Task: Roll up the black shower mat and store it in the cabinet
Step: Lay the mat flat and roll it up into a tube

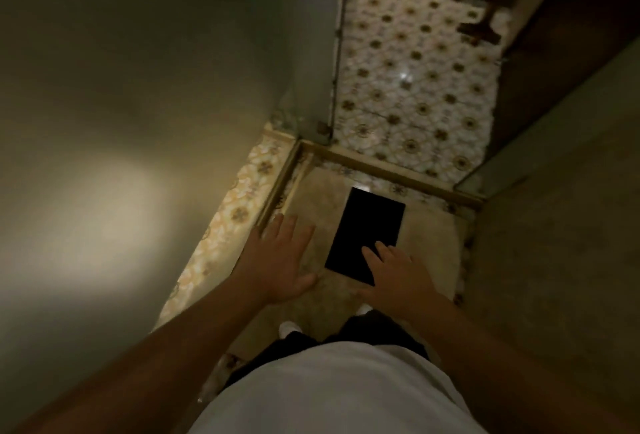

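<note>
One mat (365,234), a plain black rectangle, lies flat and unrolled on the beige floor (311,198) just beyond my two hands, my right hand (398,272) overlapping its near right corner, my left hand (280,260) just left of it, both spread wide, holding nothing.

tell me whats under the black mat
The black mat lies flat on a plain beige floor. The floor beneath it is covered, so nothing there can be seen.
</note>
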A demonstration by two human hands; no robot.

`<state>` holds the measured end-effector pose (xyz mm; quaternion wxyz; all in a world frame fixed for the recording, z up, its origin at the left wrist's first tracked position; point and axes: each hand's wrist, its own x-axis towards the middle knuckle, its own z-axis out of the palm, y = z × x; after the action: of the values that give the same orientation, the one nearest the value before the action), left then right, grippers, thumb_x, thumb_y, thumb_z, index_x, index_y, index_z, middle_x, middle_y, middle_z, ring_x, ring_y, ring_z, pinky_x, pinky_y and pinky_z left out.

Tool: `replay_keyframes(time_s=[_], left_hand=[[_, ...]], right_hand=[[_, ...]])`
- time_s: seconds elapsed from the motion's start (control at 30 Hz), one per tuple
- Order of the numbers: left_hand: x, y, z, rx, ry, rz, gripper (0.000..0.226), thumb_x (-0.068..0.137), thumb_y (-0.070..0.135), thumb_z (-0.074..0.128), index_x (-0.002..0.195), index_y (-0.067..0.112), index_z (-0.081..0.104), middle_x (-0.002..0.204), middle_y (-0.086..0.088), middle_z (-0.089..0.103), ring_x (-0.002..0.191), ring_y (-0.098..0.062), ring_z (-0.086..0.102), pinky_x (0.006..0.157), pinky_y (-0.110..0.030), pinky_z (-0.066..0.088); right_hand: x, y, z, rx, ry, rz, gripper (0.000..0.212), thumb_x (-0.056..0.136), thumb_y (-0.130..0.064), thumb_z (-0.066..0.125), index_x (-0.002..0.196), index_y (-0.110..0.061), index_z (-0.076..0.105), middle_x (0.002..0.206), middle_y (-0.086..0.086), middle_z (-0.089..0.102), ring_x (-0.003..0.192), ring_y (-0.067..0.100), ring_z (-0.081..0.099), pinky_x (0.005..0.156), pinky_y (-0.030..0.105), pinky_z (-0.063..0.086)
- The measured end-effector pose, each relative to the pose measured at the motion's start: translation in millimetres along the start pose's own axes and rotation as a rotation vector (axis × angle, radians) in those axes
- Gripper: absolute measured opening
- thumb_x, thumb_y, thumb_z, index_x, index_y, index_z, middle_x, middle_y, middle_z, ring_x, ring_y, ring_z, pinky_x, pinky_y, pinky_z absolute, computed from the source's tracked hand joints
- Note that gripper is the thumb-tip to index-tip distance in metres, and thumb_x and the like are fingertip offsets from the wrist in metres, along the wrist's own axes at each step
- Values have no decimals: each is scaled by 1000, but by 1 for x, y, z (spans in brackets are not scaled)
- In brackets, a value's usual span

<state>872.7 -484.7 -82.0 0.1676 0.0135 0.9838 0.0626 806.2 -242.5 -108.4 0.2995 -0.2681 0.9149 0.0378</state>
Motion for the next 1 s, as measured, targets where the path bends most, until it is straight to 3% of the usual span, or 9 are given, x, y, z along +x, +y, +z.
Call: replay_keyframes(time_s=[0.23, 0.53, 0.77, 1.0], left_hand=[[15, 52, -11, 82, -39, 128, 93, 75, 80, 25, 150, 32, 1, 162, -8, 3, 147, -31, -1, 112, -62, 10], [27, 85, -3, 119, -65, 188, 89, 78, 78, 23, 151, 31, 4, 162, -10, 3, 148, -31, -4, 115, -58, 9], [67, 83, 17, 117, -184, 219, 87, 78, 73, 23, 152, 30, 8, 162, -10, -2, 147, -31, -10, 116, -57, 4], [121, 57, 57, 131, -293, 295, 90, 75, 76, 22, 150, 32, -2, 162, -9, -8, 146, -29, -12, 115, -53, 2]], right_hand=[[-41, 45, 31, 112, -16, 169, 95, 78, -86, 27, 152, -32, 4, 163, 3, 8, 145, 27, 18, 112, 55, 19], [-52, 73, 52, 182, 34, 214, 99, 73, -87, 29, 152, -31, 7, 162, 3, 12, 143, 25, 22, 109, 53, 22], [-37, 84, 65, 233, 18, 225, 89, 80, -73, 40, 150, -25, 15, 157, 8, 26, 139, 29, 27, 108, 53, 27], [11, 86, 88, 322, -10, 309, 79, 84, -60, 48, 147, -18, 25, 152, 12, 33, 136, 30, 31, 108, 46, 28]])
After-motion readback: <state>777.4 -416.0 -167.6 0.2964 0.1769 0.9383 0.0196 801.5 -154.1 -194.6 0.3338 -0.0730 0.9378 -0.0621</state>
